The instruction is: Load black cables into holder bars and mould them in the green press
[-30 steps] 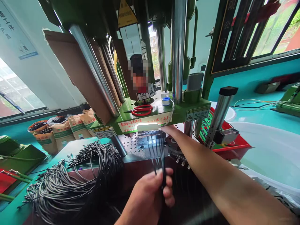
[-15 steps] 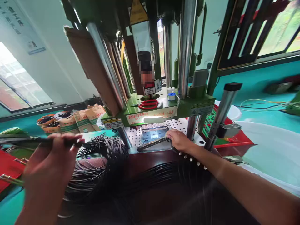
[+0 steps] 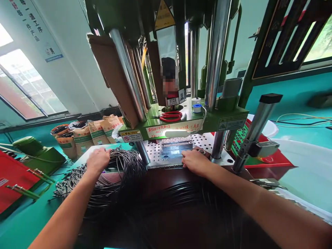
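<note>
My left hand [image 3: 98, 159] rests at the near left, its fingers closed around part of a thick bundle of black cables [image 3: 129, 160]. The bundle is looped and droops over the table edge. At the front right corner of a metal mould [image 3: 176, 148], my right hand [image 3: 194, 161] has its fingers curled down. What they grip is hidden under the hand. The mould sits on a perforated metal plate [image 3: 153, 152] beneath the green press [image 3: 160, 117]. More black cables [image 3: 178, 193] lie across the dark surface before me.
Red-handled pliers [image 3: 169, 117] and a blue-and-white tape roll [image 3: 197, 108] lie on the press ledge. Steel columns [image 3: 129, 76] flank the opening. A steel post [image 3: 255, 128] and white tub [image 3: 306, 162] stand right; paper sacks [image 3: 83, 136] left. A person [image 3: 168, 72] shows between columns.
My left hand has moved right and away from me, from holding a long dark object to the cable bundle. The dark strip in my right hand no longer shows raised. The view has shifted.
</note>
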Demonstrator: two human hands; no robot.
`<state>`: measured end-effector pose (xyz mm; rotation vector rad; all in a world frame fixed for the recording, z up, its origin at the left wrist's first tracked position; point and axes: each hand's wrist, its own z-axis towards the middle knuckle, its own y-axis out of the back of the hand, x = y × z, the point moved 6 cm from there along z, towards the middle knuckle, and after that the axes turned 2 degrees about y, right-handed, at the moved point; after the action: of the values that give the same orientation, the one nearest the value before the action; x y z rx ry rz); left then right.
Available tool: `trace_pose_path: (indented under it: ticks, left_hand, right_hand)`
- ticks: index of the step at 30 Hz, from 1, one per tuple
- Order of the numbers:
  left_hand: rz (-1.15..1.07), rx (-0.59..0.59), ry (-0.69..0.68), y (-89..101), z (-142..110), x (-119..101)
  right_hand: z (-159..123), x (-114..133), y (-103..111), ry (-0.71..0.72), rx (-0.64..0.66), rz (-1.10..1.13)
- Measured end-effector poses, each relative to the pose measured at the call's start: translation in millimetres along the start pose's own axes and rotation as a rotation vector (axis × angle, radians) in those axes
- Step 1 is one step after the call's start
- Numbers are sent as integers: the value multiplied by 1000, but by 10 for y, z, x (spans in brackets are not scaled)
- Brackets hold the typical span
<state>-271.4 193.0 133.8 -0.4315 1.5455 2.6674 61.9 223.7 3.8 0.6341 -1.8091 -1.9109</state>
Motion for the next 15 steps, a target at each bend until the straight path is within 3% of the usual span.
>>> trace_pose_path:
  ticks: [1, 3, 5, 6, 8, 10, 13, 15]
  left_hand:
    - [-14, -12, -90, 22, -62, -82]
    - [-86, 71, -423, -8, -275, -384]
    - [-107, 300, -812, -157, -588, -698]
    - [-85, 425, -928, -259, -715, -782]
    - [-20, 580, -963, -455, -803, -807]
    - [8, 601, -868, -583, -727, -730]
    - [26, 580, -801, -641, -631, -667]
    - [46, 566, -819, -640, -665, -793]
  right_hand:
    - [5, 16, -14, 3, -4, -9]
    - [27, 36, -22, 1, -12, -19]
    - [44, 53, 16, -3, -24, -18]
    - [33, 59, 55, -8, -34, -14]
    - [-75, 51, 164, -29, -68, -4]
    - [-343, 5, 272, -61, -106, -2]
    - [-1047, -192, 336, -191, -173, 44]
    - [-1622, -420, 288, -398, -251, 190]
